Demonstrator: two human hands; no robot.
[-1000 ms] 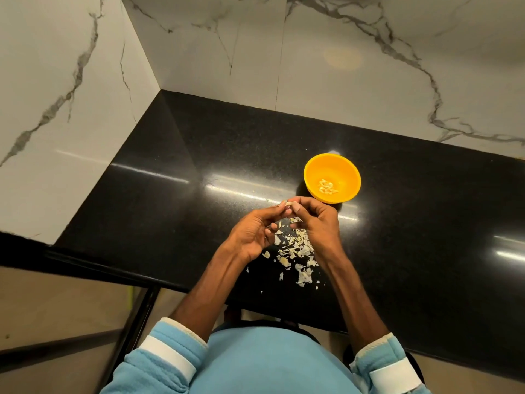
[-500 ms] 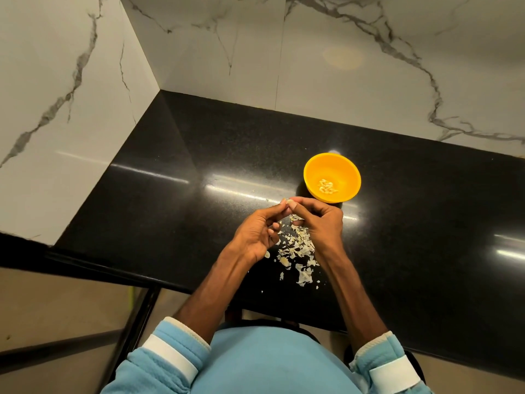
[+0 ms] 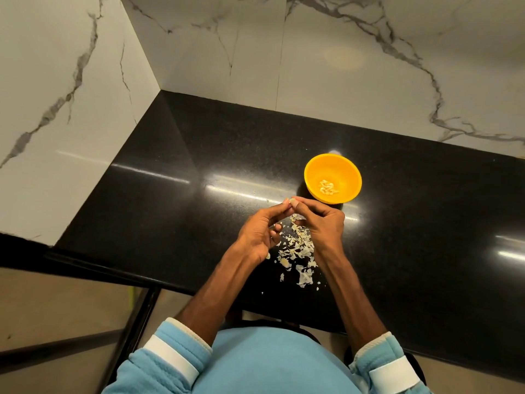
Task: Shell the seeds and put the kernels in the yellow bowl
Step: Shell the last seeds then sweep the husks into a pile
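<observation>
Change: almost nothing since a second ago. We keep both grips joined at the fingertips above the husks, and the bowl has not shifted.
Sleeves: our blue sleeves [image 3: 176, 351] with white cuffs sit nearest, off the front edge of the worktop.
Husks: a loose scatter of pale husks [image 3: 298, 251] lies by the front edge, between our wrists.
Left grip: our left grip [image 3: 257, 234] pinches the seed between thumb and forefinger, with the other fingers loosely curled.
Right grip: our right grip [image 3: 322, 223] pinches the same seed from the other side, fingertips touching.
Seed: the seed [image 3: 291, 201] is a small pale speck held above the worktop. We cannot tell whether it is cracked yet.
Bowl: the yellow bowl [image 3: 318, 169] stands just beyond our fingertips, toward the middle, with a small heap of kernels [image 3: 329, 186] in its bottom.
Risk: we judge that a hard squeeze could make the kernel spring free and land among the husks, where it would be hard to pick out. Husk bits could also ride into the bowl.
Worktop: the worktop [image 3: 199, 166] is glossy black speckled stone with streaks of reflected light.
Room: white grey-veined walls [image 3: 341, 81] meet at the back left corner.
</observation>
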